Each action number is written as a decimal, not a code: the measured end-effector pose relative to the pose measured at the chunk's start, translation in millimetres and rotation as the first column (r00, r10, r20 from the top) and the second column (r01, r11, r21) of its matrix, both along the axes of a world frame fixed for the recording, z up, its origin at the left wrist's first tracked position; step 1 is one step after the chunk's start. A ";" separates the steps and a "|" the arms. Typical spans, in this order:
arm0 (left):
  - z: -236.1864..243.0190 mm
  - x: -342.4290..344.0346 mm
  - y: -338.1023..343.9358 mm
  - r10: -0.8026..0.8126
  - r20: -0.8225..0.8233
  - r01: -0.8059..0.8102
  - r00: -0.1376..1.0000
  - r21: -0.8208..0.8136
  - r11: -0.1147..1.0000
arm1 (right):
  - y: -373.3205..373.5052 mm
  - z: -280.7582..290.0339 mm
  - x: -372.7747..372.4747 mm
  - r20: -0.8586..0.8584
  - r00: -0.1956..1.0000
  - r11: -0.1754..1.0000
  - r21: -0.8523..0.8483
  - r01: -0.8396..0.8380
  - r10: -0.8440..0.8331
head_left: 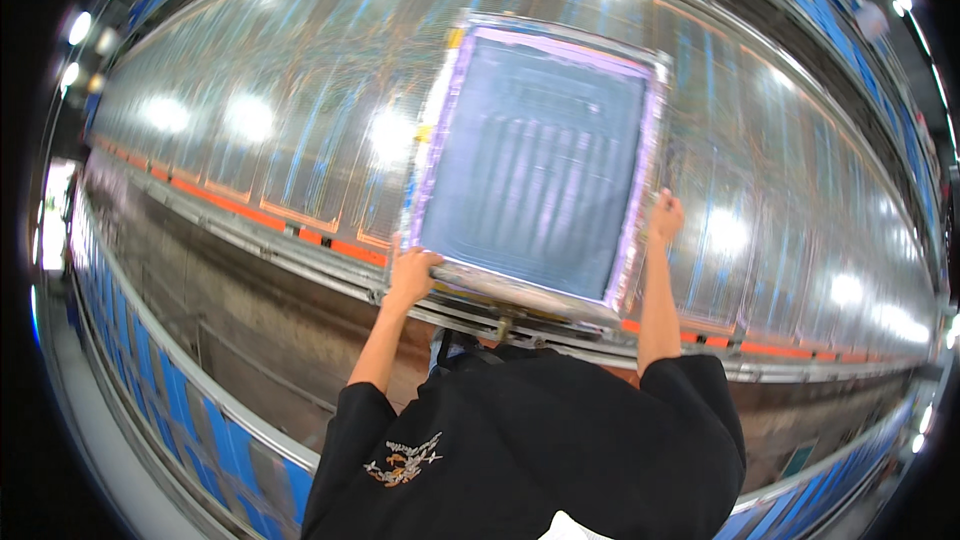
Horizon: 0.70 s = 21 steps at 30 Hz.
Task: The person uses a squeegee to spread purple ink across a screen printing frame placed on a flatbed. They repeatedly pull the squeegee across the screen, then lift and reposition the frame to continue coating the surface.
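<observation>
A screen printing frame (539, 165) lies tilted over a long table, in front of me. Its mesh is grey-blue with pale vertical stripes, and purple runs along the inside of its metal rim. My left hand (411, 277) is closed on the frame's near left corner, thumb over the rim. Just beyond the right rim is my right hand (664, 217), its fingers curled together. Whether it touches the rim, or what it holds, I cannot make out.
The long shiny table (310, 130) stretches to both sides, marked with orange outlines and blue streaks. An orange strip (235, 204) and a metal rail (270, 258) follow its near edge. Blue-panelled racks (185, 405) stand behind me on the left.
</observation>
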<state>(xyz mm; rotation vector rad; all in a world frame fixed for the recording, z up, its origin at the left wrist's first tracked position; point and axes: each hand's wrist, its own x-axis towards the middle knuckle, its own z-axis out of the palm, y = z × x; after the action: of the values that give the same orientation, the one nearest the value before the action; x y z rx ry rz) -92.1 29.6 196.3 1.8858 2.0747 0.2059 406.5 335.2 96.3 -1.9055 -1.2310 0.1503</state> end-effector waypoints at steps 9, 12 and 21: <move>-6.9 -217.3 -24.9 -0.027 -0.051 0.027 0.998 -0.011 1.000 | -41.0 12.6 -240.0 -0.150 0.988 0.998 -0.056 0.012 -0.020; -13.6 -259.7 -30.2 -0.042 -0.065 0.042 0.997 -0.006 0.999 | -46.3 12.0 -283.6 -0.150 0.988 0.991 -0.130 0.015 -0.034; -4.0 -277.8 -13.8 -0.221 -0.030 0.220 0.975 -0.016 0.975 | -53.6 35.0 -270.5 0.335 0.922 0.932 -0.356 -0.068 0.195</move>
<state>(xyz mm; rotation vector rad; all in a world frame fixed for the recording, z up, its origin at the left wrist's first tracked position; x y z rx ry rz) -369.9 15.9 192.3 2.1051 1.8615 0.1103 136.1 281.6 131.3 -2.2142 -1.6773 0.0837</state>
